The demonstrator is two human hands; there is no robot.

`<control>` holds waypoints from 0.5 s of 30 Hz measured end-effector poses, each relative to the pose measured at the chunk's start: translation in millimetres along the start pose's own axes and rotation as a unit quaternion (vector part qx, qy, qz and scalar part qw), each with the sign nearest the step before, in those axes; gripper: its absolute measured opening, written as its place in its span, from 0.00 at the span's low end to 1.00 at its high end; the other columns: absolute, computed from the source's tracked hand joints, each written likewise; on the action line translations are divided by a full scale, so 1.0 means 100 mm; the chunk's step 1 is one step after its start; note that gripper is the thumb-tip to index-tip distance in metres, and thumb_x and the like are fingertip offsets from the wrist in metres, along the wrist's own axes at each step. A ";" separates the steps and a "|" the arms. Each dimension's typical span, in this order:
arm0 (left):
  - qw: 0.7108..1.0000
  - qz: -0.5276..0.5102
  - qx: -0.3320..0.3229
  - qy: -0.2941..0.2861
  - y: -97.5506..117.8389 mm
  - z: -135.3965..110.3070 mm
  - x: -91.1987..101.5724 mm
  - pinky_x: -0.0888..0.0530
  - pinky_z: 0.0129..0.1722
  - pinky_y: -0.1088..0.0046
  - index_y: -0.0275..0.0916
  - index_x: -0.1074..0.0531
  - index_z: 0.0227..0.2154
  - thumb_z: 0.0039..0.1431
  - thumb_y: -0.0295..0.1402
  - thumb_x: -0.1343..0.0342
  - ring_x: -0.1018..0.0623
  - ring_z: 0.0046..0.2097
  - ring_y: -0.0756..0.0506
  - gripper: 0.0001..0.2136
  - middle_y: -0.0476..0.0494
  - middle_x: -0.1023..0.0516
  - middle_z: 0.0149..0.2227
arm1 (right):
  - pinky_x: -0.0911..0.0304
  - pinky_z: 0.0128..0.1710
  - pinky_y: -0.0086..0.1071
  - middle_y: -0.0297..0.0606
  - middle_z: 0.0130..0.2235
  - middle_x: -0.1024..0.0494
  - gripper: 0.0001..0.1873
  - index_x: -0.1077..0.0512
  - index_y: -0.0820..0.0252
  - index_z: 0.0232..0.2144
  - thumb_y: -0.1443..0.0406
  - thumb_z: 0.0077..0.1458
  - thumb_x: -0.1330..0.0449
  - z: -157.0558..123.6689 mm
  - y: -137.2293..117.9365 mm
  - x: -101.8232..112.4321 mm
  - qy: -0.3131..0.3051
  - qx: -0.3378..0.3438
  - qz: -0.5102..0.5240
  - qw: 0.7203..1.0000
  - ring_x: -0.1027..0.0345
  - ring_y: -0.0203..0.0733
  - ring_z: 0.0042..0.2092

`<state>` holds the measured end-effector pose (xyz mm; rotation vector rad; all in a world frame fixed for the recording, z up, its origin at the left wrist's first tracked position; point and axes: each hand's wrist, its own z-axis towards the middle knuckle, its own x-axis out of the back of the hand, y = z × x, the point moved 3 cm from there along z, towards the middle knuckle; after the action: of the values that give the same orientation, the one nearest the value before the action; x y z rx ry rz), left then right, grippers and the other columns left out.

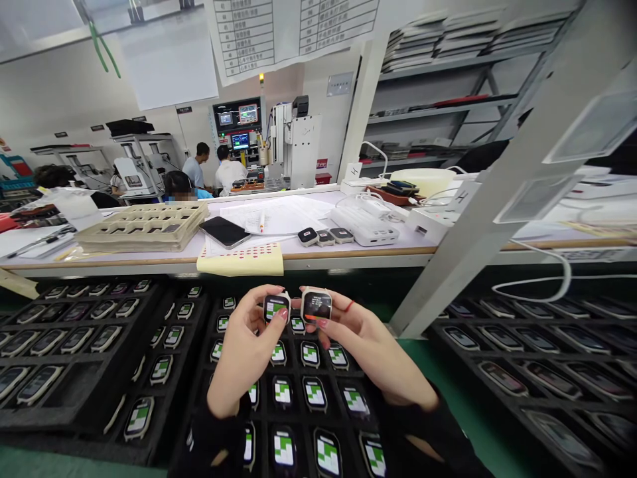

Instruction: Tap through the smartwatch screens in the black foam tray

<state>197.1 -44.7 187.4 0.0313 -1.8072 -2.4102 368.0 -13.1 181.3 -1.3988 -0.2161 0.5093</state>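
My left hand [251, 342] is closed around a smartwatch body [275, 308] without a strap, its screen lit, my thumb lying over the screen's lower part. A second smartwatch body [317, 306] is held in my right hand [361, 338], with the thumb at its lower edge. Its dark screen shows small white text and an orange-red bar. Both watches are side by side above a black foam tray [266, 401]. In that tray sit several watches [314, 393] with green and white block patterns on their screens.
More black trays with watches stand left [74, 398] and right [507, 398]. Behind is a white bench with a phone [225, 232], a beige moulded tray [142, 226], three small watches [325, 236] and a white charger box [365, 224]. A slanted metal post [478, 192] rises at right. People sit beyond.
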 end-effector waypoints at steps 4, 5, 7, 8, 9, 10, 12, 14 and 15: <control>1.000 0.002 -0.004 -0.014 0.01 -0.02 -0.01 0.27 0.43 0.74 0.44 0.31 0.51 0.60 0.33 0.40 0.25 0.45 0.46 0.16 0.44 0.25 0.46 | 0.35 0.30 0.28 0.43 0.47 0.26 0.28 0.31 0.59 0.54 0.53 0.56 0.33 0.00 -0.01 -0.01 -0.006 0.009 -0.004 1.000 0.32 0.38 0.35; 1.000 0.001 -0.004 -0.019 0.02 -0.04 -0.02 0.27 0.42 0.74 0.44 0.31 0.52 0.59 0.33 0.40 0.25 0.44 0.46 0.18 0.44 0.25 0.46 | 0.34 0.31 0.28 0.44 0.48 0.26 0.29 0.32 0.60 0.55 0.53 0.56 0.33 0.00 -0.01 -0.02 -0.007 0.009 -0.006 1.000 0.32 0.39 0.37; 1.000 0.001 -0.002 -0.025 0.02 -0.08 -0.02 0.27 0.41 0.75 0.44 0.32 0.54 0.59 0.33 0.39 0.25 0.45 0.46 0.20 0.44 0.25 0.46 | 0.32 0.30 0.28 0.44 0.47 0.27 0.33 0.36 0.59 0.58 0.53 0.56 0.32 -0.02 -0.03 -0.03 -0.006 0.013 -0.008 1.000 0.32 0.41 0.38; 1.000 0.003 0.001 -0.027 0.02 -0.12 -0.01 0.27 0.40 0.75 0.45 0.33 0.54 0.58 0.33 0.39 0.25 0.45 0.46 0.21 0.43 0.25 0.47 | 0.31 0.30 0.29 0.43 0.46 0.27 0.36 0.39 0.58 0.60 0.54 0.55 0.31 -0.03 -0.03 -0.02 -0.005 0.016 -0.007 1.000 0.32 0.41 0.38; 1.000 0.005 0.007 -0.028 0.01 -0.16 0.02 0.28 0.40 0.75 0.45 0.34 0.55 0.58 0.33 0.39 0.25 0.46 0.45 0.22 0.43 0.26 0.48 | 0.30 0.30 0.29 0.43 0.46 0.27 0.38 0.41 0.57 0.61 0.54 0.54 0.31 -0.06 -0.04 0.00 -0.001 0.019 -0.005 1.000 0.31 0.42 0.39; 0.999 0.006 0.015 -0.030 -0.01 -0.21 0.06 0.28 0.41 0.74 0.45 0.35 0.56 0.58 0.33 0.39 0.25 0.47 0.45 0.23 0.43 0.26 0.49 | 0.29 0.31 0.30 0.43 0.45 0.27 0.39 0.42 0.56 0.61 0.55 0.53 0.30 -0.09 -0.05 0.02 0.004 0.021 -0.005 1.000 0.31 0.43 0.39; 0.998 0.008 0.042 -0.040 -0.07 -0.34 0.19 0.28 0.42 0.73 0.45 0.37 0.58 0.58 0.34 0.39 0.25 0.48 0.44 0.26 0.42 0.27 0.51 | 0.28 0.32 0.31 0.42 0.45 0.27 0.37 0.40 0.55 0.59 0.56 0.52 0.29 -0.20 -0.03 0.13 0.010 0.010 -0.019 1.000 0.31 0.43 0.40; 0.994 0.032 0.090 -0.050 -0.16 -0.52 0.40 0.28 0.43 0.70 0.44 0.40 0.61 0.57 0.36 0.41 0.25 0.47 0.44 0.28 0.41 0.26 0.50 | 0.27 0.34 0.33 0.42 0.44 0.27 0.34 0.36 0.55 0.57 0.55 0.52 0.29 -0.38 0.06 0.30 0.000 -0.030 -0.055 0.998 0.31 0.43 0.39; 0.989 0.065 0.123 -0.054 -0.22 -0.63 0.52 0.28 0.43 0.69 0.43 0.40 0.61 0.57 0.37 0.41 0.25 0.44 0.44 0.29 0.41 0.25 0.48 | 0.27 0.35 0.35 0.42 0.44 0.27 0.34 0.35 0.55 0.57 0.54 0.52 0.30 -0.48 0.13 0.41 -0.012 -0.063 -0.079 0.995 0.31 0.44 0.38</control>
<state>149.7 -104.3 151.4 -0.1915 -2.0734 -2.1285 421.8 -35.9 153.8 -1.4851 -0.3816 0.3871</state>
